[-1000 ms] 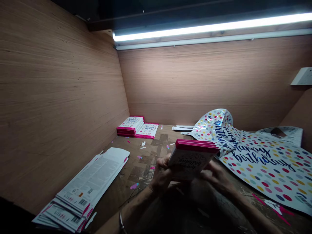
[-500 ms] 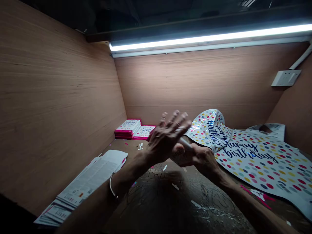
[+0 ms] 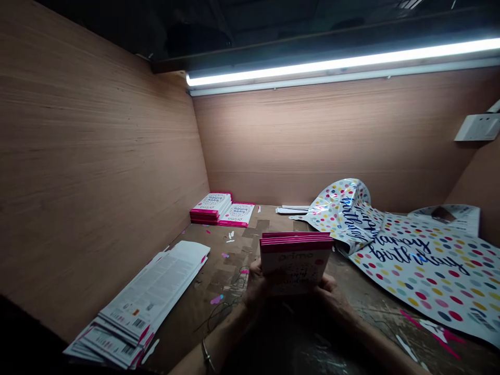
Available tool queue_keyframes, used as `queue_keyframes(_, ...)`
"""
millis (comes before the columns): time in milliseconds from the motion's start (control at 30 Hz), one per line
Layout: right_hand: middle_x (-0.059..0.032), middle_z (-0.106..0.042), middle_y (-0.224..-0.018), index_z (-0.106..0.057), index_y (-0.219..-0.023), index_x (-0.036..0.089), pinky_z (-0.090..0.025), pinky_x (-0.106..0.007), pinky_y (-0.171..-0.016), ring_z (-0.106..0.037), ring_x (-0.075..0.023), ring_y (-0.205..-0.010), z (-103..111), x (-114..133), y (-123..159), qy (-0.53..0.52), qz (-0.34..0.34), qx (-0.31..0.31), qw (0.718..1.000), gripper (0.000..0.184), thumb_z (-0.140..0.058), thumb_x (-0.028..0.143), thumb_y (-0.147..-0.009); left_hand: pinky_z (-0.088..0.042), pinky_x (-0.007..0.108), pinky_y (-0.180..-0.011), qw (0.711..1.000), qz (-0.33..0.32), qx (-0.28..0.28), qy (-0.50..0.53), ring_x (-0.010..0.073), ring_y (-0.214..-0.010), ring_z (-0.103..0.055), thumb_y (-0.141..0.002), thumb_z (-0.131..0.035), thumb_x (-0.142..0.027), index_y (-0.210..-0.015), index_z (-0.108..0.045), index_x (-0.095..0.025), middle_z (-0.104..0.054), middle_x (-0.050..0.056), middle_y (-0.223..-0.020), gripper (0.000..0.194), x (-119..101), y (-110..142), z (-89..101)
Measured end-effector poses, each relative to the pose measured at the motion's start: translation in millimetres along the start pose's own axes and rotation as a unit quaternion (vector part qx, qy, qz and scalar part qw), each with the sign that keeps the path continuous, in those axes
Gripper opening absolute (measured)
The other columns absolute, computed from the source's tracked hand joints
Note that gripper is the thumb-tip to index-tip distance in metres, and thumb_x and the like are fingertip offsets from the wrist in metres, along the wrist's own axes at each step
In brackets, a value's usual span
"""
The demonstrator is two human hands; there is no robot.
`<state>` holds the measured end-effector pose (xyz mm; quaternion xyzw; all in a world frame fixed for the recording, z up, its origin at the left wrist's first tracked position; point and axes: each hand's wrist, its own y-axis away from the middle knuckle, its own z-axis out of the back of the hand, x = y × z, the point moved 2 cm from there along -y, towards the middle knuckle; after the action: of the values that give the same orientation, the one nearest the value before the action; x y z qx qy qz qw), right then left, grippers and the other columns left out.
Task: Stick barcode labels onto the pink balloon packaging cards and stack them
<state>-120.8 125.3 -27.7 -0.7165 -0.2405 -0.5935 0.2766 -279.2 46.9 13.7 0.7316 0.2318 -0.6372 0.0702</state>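
Both my hands hold a small stack of white cards with pink top edges (image 3: pixel 296 260) upright over the worktable. My left hand (image 3: pixel 255 287) grips its lower left side, fingers wrapped behind it. My right hand (image 3: pixel 332 292) grips its lower right side. The front card shows the word "prima" and dotted print. Much of both hands is in shadow beneath the stack.
A pile of the same pink-edged cards (image 3: pixel 213 207) lies at the back left corner. Flat printed sheets (image 3: pixel 144 299) are fanned along the left wall. Polka-dot "happy birthday" foil balloons (image 3: pixel 414 260) cover the right side. Paper scraps dot the scuffed tabletop (image 3: pixel 230 260). A wall socket (image 3: pixel 477 127) is at right.
My left hand, raised with fingers spread half a second ago, has come back down onto the stack. The stack now stands upright, squared between both hands.
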Motion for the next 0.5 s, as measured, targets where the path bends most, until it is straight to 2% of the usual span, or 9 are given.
queue_keyframes(100, -0.0059, -0.067, -0.097, -0.066, -0.09, 0.02, -0.048, -0.038, -0.08, -0.059, -0.0272, -0.092, 3.9, -3.0, 0.6, 0.024, 0.003, -0.007, 1.0, 0.023, -0.064, 0.033, -0.072, -0.045, 0.025, -0.057, 1.0, 0.012, -0.008, -0.009, 0.0163, -0.066, -0.053, -0.051, -0.076, -0.019, -0.074, -0.068, -0.014, -0.063, 0.002, -0.07, 0.025, 5.1, 0.5, 1.5)
queue_keyframes(333, -0.0059, -0.067, -0.095, -0.065, -0.092, 0.018, -0.048, -0.036, -0.077, -0.059, -0.0265, -0.089, 6.2, -10.2, -1.6, 0.07, -0.005, -0.005, 0.998, 0.025, -0.062, 0.034, -0.073, -0.047, 0.028, -0.062, 0.999, 0.03, -0.001, -0.009, 0.0188, -0.07, -0.056, -0.05, -0.078, -0.024, -0.081, -0.068, -0.012, -0.065, 0.004, -0.075, 0.034, 12.1, 1.9, 0.0)
queue_keyframes(500, -0.0067, -0.067, -0.097, -0.065, -0.094, 0.018, -0.048, -0.038, -0.08, -0.058, -0.0278, -0.093, 6.8, -9.6, 0.0, 0.091, 0.003, -0.011, 0.996, 0.025, -0.061, 0.033, -0.074, -0.047, 0.026, -0.061, 0.999, 0.031, -0.003, -0.008, 0.0181, -0.071, -0.056, -0.051, -0.079, -0.024, -0.079, -0.067, -0.013, -0.065, 0.003, -0.076, 0.033, 12.4, 6.4, 0.8)
